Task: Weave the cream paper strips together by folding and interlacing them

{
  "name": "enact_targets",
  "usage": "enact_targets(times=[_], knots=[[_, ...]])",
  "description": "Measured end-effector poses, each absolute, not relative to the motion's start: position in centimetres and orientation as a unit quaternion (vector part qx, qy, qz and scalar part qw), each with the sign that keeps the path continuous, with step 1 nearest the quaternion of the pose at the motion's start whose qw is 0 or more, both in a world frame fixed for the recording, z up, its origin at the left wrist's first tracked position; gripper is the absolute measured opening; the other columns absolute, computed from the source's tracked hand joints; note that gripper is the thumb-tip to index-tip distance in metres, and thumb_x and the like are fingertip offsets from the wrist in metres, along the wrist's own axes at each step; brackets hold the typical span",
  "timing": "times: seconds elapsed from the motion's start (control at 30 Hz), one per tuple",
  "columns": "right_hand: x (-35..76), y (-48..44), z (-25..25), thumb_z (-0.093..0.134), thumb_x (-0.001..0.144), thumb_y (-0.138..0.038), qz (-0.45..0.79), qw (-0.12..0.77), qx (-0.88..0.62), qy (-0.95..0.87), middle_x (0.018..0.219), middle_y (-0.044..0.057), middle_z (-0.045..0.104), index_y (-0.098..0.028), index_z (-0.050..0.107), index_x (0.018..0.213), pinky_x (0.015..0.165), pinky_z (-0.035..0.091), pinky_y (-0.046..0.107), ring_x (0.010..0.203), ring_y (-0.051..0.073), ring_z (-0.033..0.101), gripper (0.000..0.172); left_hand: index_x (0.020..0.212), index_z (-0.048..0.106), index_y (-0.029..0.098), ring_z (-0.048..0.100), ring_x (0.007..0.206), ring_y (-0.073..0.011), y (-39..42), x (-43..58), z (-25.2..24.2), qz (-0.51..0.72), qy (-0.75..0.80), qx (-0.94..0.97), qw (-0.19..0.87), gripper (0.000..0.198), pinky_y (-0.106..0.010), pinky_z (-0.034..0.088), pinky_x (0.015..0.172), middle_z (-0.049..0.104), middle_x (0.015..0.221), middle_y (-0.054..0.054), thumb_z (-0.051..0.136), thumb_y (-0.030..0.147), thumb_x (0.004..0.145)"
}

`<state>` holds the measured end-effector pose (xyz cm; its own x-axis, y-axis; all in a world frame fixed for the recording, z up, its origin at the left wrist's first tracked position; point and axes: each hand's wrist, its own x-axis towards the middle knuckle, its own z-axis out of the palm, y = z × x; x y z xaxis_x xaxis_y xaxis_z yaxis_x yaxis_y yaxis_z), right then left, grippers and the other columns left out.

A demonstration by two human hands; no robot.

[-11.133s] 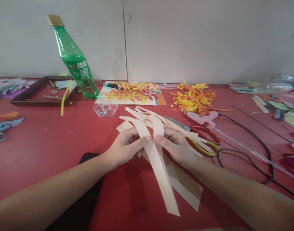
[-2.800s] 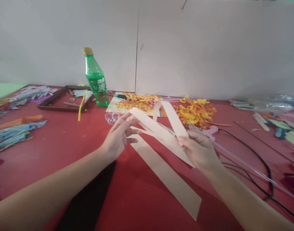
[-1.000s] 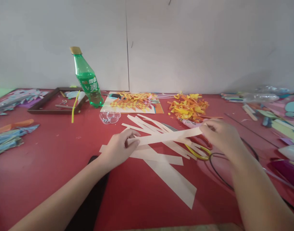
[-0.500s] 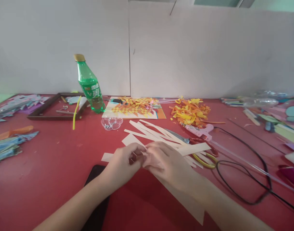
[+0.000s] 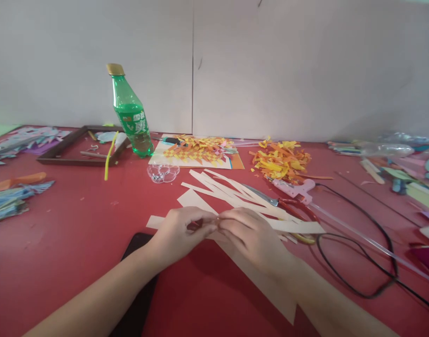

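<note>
My left hand (image 5: pixel 182 229) and my right hand (image 5: pixel 251 236) meet fingertip to fingertip over the red table, both pinched. A cream paper strip (image 5: pixel 298 226) runs out to the right from behind my right hand, and the pinched part between the fingertips is mostly hidden. Beneath the hands lies a long cream paper piece (image 5: pixel 266 285), slanting toward me. Another pale paper end (image 5: pixel 154 222) pokes out left of my left hand. Just beyond the hands several cut cream strips (image 5: pixel 221 187) are spread, partly over scissors with red handles (image 5: pixel 298 206) and a yellow handle (image 5: pixel 307 239).
A green bottle (image 5: pixel 132 121) leans beside a dark frame (image 5: pixel 60 161). Yellow and orange paper scraps (image 5: pixel 280 159) lie behind a pink glue gun (image 5: pixel 294 188), whose black cable (image 5: pixel 368 295) loops at right. A clear flower-shaped dish (image 5: pixel 163 173) and a black phone (image 5: pixel 139 285) are nearby.
The strip's free end at right has swung lower and further right. My fingertips have drawn closer together, with less paper showing between them. The view has tilted slightly down.
</note>
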<state>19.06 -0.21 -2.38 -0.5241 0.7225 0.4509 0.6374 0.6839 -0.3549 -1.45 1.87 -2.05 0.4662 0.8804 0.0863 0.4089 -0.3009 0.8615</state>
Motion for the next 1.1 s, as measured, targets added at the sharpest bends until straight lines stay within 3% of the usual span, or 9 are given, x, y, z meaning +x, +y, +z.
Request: enact_targets(times=[0.13, 0.3, 0.4, 0.47, 0.63, 0.8, 0.97, 1.1], knots=[[19.1, -0.2, -2.2, 0.046, 0.095, -0.018, 0.048, 0.3, -0.394, -0.867, 0.1, 0.008, 0.071, -0.018, 0.069, 0.097, 0.081, 0.052, 0.039, 0.091, 0.022, 0.065, 0.023, 0.103, 0.067, 0.023, 0.067, 0.085, -0.0187, 1.6, -1.6, -2.2, 0.268, 0.403, 0.813, 0.323, 0.024, -0.028, 0.053, 0.075, 0.072, 0.098, -0.004, 0.068, 0.028, 0.08], [18.4, -0.4, -1.7, 0.05, 0.092, -0.017, 0.033, 0.331, -0.391, -0.858, 0.102, 0.009, 0.07, -0.018, 0.066, 0.095, 0.086, 0.05, 0.042, 0.097, 0.024, 0.062, 0.017, 0.1, 0.069, 0.022, 0.068, 0.082, -0.0159, 1.1, -1.4, -2.3, 0.306, 0.398, 0.824, 0.262, 0.017, -0.024, 0.052, 0.072, 0.073, 0.096, -0.003, 0.057, 0.023, 0.089], [18.0, -1.0, -1.5, 0.055, 0.088, -0.012, -0.004, 0.382, -0.41, -0.828, 0.105, 0.012, 0.065, -0.018, 0.064, 0.097, 0.092, 0.047, 0.044, 0.105, 0.026, 0.057, 0.014, 0.093, 0.072, 0.021, 0.069, 0.075, -0.0154, 1.1, -1.2, -2.1, 0.35, 0.447, 0.778, 0.269, 0.015, -0.022, 0.054, 0.066, 0.075, 0.088, -0.003, 0.06, 0.02, 0.084], [17.7, -1.6, -1.3, 0.058, 0.085, -0.009, -0.014, 0.433, -0.414, -0.801, 0.095, 0.01, 0.063, -0.018, 0.062, 0.097, 0.084, 0.049, 0.041, 0.094, 0.024, 0.058, 0.015, 0.092, 0.073, 0.02, 0.07, 0.073, -0.0158, 1.1, -1.2, -1.9, 0.391, 0.47, 0.729, 0.309, 0.014, -0.022, 0.056, 0.065, 0.075, 0.084, -0.003, 0.063, 0.023, 0.082], [16.8, -2.8, -1.7, 0.059, 0.086, -0.015, 0.198, 0.475, -0.408, -0.754, 0.065, 0.0, 0.056, -0.021, 0.059, 0.081, 0.052, 0.043, 0.026, 0.057, 0.013, 0.05, 0.007, 0.094, 0.073, 0.018, 0.07, 0.072, -0.0172, 0.9, -1.4, -1.3, 0.466, 0.478, 0.642, 0.377, 0.02, -0.025, 0.058, 0.065, 0.076, 0.082, -0.005, 0.07, 0.03, 0.079], [15.7, -1.6, -3.3, 0.063, 0.085, -0.039, 0.518, 0.495, -0.437, -0.543, 0.057, -0.002, 0.054, -0.02, 0.067, 0.081, 0.046, 0.042, 0.024, 0.049, 0.01, 0.046, 0.021, 0.088, 0.073, 0.018, 0.069, 0.068, -0.0143, 0.6, -1.2, -0.9, 0.455, 0.426, 0.666, 0.411, 0.013, -0.021, 0.058, 0.062, 0.075, 0.077, -0.004, 0.07, 0.025, 0.078], [15.2, -0.8, -4.0, 0.074, 0.076, -0.039, 0.594, 0.535, -0.412, -0.438, 0.064, -0.001, 0.061, -0.021, 0.071, 0.081, 0.047, 0.042, 0.023, 0.049, 0.009, 0.047, 0.02, 0.083, 0.073, 0.017, 0.07, 0.069, -0.0138, 0.6, -1.0, -1.0, 0.438, 0.411, 0.669, 0.438, 0.009, -0.02, 0.058, 0.062, 0.075, 0.076, -0.003, 0.069, 0.023, 0.079], [15.2, -0.7, -3.7, 0.073, 0.076, -0.036, 0.591, 0.543, -0.406, -0.436, 0.055, -0.002, 0.058, -0.02, 0.071, 0.071, 0.05, 0.044, 0.025, 0.05, 0.01, 0.049, 0.016, 0.086, 0.072, 0.017, 0.07, 0.071, -0.0146, 0.8, -1.0, -1.5, 0.445, 0.415, 0.653, 0.452, 0.01, -0.022, 0.058, 0.063, 0.075, 0.078, -0.004, 0.07, 0.023, 0.079]])
